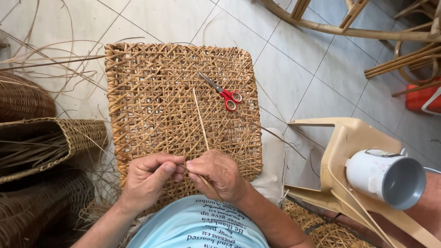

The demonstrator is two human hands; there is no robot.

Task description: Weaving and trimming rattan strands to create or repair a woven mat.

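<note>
Pale tiled floor, beige plastic chair, rattan furniture frames, daylight

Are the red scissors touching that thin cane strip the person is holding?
Apart. The head view shows the red-handled scissors lying on the woven cane panel to the right of the thin strip, with open weave plainly visible between them. Both hands pinch the strip's lower end.

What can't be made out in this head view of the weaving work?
- Lower end of the cane strip: hidden between the left hand and the right hand.
- Near edge of the woven cane panel: covered by both hands and the light blue shirt.
- Wicker baskets: cut off by the left edge.
- Mug contents: the interior is too dim.
</note>
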